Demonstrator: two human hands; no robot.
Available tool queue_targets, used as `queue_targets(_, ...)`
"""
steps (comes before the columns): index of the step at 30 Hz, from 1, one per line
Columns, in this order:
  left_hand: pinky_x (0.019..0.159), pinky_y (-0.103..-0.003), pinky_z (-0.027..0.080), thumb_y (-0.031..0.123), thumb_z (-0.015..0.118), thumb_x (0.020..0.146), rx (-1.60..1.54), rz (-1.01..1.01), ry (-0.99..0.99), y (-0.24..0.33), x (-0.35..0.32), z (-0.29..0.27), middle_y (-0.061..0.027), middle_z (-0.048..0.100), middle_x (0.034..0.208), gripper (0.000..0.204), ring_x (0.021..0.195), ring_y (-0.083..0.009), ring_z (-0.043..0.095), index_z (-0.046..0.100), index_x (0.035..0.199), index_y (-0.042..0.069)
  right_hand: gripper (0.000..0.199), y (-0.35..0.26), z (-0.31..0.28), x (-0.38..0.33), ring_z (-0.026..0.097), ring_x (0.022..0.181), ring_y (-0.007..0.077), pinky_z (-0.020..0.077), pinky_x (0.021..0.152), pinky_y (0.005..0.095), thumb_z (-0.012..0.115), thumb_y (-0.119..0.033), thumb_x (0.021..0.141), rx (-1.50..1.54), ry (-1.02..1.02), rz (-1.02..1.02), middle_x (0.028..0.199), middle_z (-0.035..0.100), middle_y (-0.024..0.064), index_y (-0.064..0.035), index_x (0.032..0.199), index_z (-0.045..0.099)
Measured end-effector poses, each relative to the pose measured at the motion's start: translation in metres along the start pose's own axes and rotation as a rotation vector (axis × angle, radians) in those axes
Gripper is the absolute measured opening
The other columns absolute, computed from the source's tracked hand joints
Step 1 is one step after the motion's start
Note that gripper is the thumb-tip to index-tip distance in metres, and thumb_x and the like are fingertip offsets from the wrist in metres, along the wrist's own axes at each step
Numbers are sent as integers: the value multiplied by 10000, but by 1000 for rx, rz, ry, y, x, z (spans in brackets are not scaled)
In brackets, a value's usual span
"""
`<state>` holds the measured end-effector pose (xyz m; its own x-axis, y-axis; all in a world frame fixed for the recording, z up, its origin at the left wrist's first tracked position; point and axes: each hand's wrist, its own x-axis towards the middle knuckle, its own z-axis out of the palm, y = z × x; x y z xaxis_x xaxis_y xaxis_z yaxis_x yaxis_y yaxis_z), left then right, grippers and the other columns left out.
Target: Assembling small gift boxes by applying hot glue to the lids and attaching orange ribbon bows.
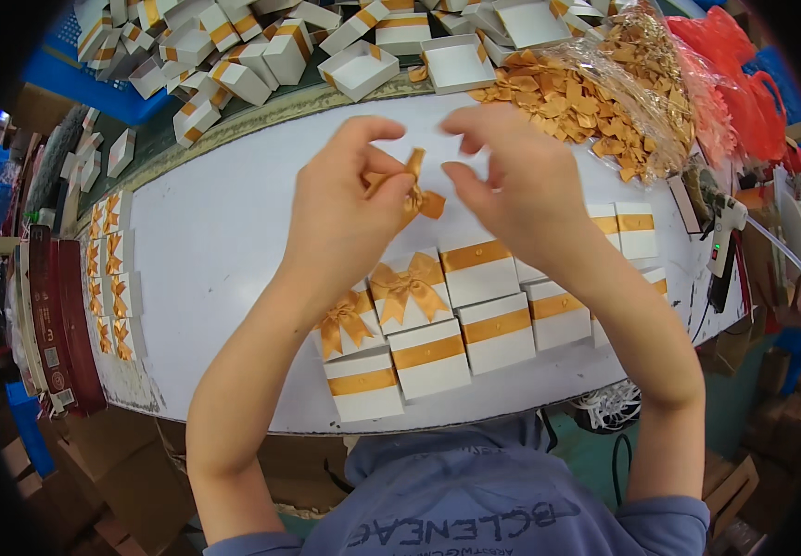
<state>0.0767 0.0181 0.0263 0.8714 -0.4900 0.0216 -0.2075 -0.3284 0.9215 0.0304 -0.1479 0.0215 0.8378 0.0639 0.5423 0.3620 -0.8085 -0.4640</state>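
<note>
Satin bow (413,190) was pinched in left hand (340,218); right hand (512,176) hovered beside it, fingers loosely spread; best kept flat and centred over a box band (479,255).

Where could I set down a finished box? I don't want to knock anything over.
The white table is bare left of the left hand, between the bowed lids on the left edge and the banded boxes. It is crowded under the right hand, by the bag of bows and the glue gun.
</note>
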Motion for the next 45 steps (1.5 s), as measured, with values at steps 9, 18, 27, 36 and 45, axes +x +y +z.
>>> queue_targets(9,665,-233,485,-24,533,829,-552,-78,130,-2,-31,48,-91,580,888,72,754,-99,573,514,894,0,272,-13,-12,-43,528,552,75,420,499,184,615,-174,833,1096,-123,962,700,580,46,24,962,480)
queue_targets(18,619,-219,459,-30,528,829,138,150,-52,-14,-63,58,-68,569,1025,238,716,-109,558,592,1056,0,181,13,-15,-69,559,564,114,434,507,244,596,-79,800,649,-258,854,631,588,93,60,884,516)
queue_targets(27,604,-256,467,-23,577,799,265,180,-101,-19,-63,60,-98,564,1006,231,700,-173,565,583,1030,-30,115,5,-16,-64,596,599,291,462,560,353,596,-103,784,256,-378,647,640,597,161,5,778,555)
queue_targets(36,828,-373,353,7,628,715,741,462,-85,-24,-58,61,-67,537,974,275,989,-243,483,612,988,36,137,12,-9,-67,583,591,299,448,531,364,622,-139,764,-20,-412,457,609,585,127,-30,735,544)
queue_targets(45,857,-391,274,28,540,682,952,545,-99,-18,-60,70,-28,522,903,389,979,-188,478,590,1067,53,144,100,-27,-9,618,758,292,487,680,403,610,-192,748,-161,-103,498,731,624,124,-72,824,634)
